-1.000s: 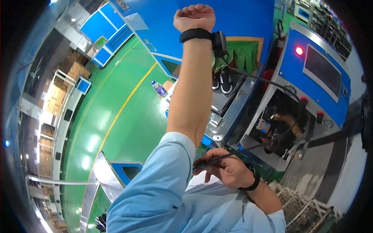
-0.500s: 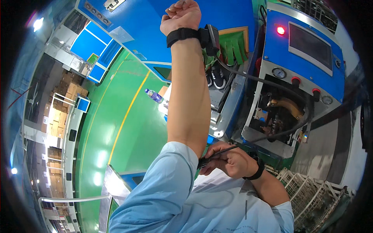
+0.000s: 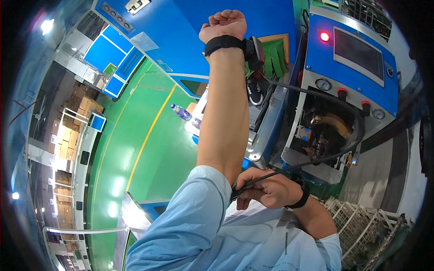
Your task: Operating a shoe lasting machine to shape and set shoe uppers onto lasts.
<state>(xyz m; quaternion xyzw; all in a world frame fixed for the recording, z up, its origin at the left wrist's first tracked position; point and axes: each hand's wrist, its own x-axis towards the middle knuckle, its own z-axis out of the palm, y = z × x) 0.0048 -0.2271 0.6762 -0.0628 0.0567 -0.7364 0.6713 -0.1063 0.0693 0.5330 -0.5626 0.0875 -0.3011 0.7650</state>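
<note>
Raised toward the top of the view, my left hand (image 3: 224,26) is curled into a loose fist with nothing visible in it. A black strap (image 3: 224,43) circles that wrist, and a small dark device (image 3: 255,53) sits on its right side. From the device a black cable (image 3: 332,153) loops out to the right and back toward my left elbow. There my right hand (image 3: 271,190) pinches the cable beside the light-blue sleeve (image 3: 190,198). Its fingers partly hide a dark piece against the sleeve edge. Another black band (image 3: 300,196) is on my right wrist.
A blue machine with a screen (image 3: 359,52), a lit red button (image 3: 324,36) and gauges stands at right, behind the cable loop. Ahead is a blue cabinet (image 3: 181,36). A bottle (image 3: 181,112) and a pair of shoes (image 3: 255,92) lie beyond my forearm. Wire baskets (image 3: 357,226) stand lower right.
My left hand and forearm have shifted slightly right and down, and the fist looks a little tighter. My right hand stays at the left elbow, still pinching the cable.
</note>
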